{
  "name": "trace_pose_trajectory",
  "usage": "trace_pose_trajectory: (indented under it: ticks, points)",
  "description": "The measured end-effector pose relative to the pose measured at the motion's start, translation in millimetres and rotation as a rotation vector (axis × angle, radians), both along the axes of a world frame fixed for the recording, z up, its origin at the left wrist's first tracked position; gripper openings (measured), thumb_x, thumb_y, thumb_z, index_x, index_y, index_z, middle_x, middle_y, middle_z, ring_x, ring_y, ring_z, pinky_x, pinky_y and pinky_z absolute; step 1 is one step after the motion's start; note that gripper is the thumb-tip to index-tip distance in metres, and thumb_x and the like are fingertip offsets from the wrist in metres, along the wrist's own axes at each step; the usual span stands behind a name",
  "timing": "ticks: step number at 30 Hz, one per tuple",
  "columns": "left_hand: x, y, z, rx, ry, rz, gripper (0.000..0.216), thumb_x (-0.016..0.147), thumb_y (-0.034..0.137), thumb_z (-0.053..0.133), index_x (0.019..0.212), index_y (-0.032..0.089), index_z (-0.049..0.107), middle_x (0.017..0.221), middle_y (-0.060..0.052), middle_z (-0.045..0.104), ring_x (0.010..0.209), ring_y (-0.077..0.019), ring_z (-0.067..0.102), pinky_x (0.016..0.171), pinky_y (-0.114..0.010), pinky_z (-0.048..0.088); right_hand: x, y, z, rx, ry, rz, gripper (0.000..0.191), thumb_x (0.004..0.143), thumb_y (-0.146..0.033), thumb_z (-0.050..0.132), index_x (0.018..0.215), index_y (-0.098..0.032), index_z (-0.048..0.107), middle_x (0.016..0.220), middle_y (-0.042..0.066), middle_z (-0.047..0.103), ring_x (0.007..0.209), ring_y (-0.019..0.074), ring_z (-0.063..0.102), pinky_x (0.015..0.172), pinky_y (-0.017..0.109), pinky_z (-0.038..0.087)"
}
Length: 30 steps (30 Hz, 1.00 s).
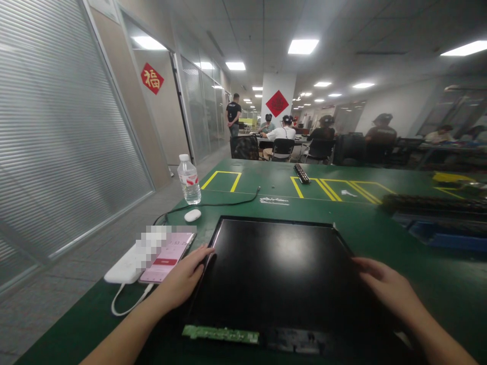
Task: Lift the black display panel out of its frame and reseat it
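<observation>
A large black flat panel (274, 268) lies on the green table (266, 177) in front of me, with a green circuit strip (220, 334) along its near edge. My left hand (182, 279) rests on the panel's left edge, fingers stretched toward its far left corner. At the panel's right edge lies my right hand (388, 289), fingers extended flat along the rim. Neither hand holds anything apart from touching the panel.
Left of the panel lie a phone (167, 256) on a white power bank (125, 268), a white earbud case (192, 215), a black cable and a water bottle (189, 179). Dark trays (433, 205) and a blue bin sit at right. Several people sit at tables behind.
</observation>
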<state>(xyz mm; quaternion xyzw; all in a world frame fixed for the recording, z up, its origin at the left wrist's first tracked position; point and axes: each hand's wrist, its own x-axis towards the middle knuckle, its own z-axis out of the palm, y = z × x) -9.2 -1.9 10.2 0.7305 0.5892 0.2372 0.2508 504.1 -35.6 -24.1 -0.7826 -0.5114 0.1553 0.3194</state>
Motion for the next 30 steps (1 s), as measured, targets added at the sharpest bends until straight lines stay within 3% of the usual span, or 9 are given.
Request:
trace_pose_trajectory:
  ticks: [5,10,15,21,25,30]
  points:
    - [3,-2,10.7,-0.075,-0.290,0.069,0.049,0.087,0.027,0.055,0.133,0.018,0.068,0.145,-0.012,0.064,0.139,-0.0343,0.054,0.121,-0.052,0.031,-1,1,-1.3,0.013,0.007,-0.006,0.046,0.064,-0.044,0.057,0.099,-0.027,0.081,0.090,0.006,0.079,0.085,0.0287,0.072,0.075,0.039,0.053]
    - [7,-7,20.8,-0.251,-0.606,0.145,0.056,0.085,0.034,0.064,0.140,0.020,0.063,0.155,-0.012,0.055,0.141,-0.0352,0.051,0.116,-0.049,0.040,-3,0,2.1,0.013,-0.009,0.008,0.044,0.063,-0.045,0.058,0.097,-0.028,0.081,0.092,0.006,0.079,0.088,0.0284,0.072,0.078,0.038,0.054]
    - [10,-8,23.3,-0.323,-0.789,0.226,0.059,0.074,0.031,0.078,0.132,0.025,0.068,0.158,-0.009,0.052,0.140,-0.0354,0.052,0.115,-0.047,0.040,-3,0,2.6,-0.011,-0.014,0.000,0.049,0.061,-0.048,0.057,0.098,-0.027,0.082,0.096,0.008,0.079,0.090,0.0300,0.072,0.079,0.040,0.053]
    - [15,-7,21.1,-0.377,-0.996,0.326,0.059,0.069,0.017,0.080,0.126,0.021,0.065,0.157,-0.013,0.052,0.119,-0.0332,0.069,0.087,-0.039,0.060,2,1,0.4,-0.027,-0.008,0.013,0.051,0.061,-0.050,0.055,0.099,-0.027,0.081,0.097,0.007,0.078,0.091,0.0303,0.071,0.082,0.042,0.052]
    - [20,-8,22.6,-0.414,-1.045,0.397,0.052,0.074,0.005,0.072,0.123,0.018,0.064,0.145,-0.014,0.063,0.089,-0.0257,0.078,0.067,-0.034,0.063,2,0,2.6,-0.048,0.001,0.013,0.055,0.061,-0.052,0.055,0.102,-0.026,0.081,0.101,0.009,0.077,0.094,0.0311,0.071,0.085,0.043,0.052]
    - [24,-5,20.5,-0.436,-1.177,0.470,0.046,0.082,-0.003,0.062,0.124,0.016,0.062,0.105,-0.011,0.079,0.071,-0.0209,0.078,0.060,-0.030,0.063,1,0,2.4,-0.031,-0.009,0.018,0.054,0.061,-0.052,0.054,0.100,-0.026,0.081,0.103,0.009,0.077,0.096,0.0310,0.071,0.086,0.043,0.051]
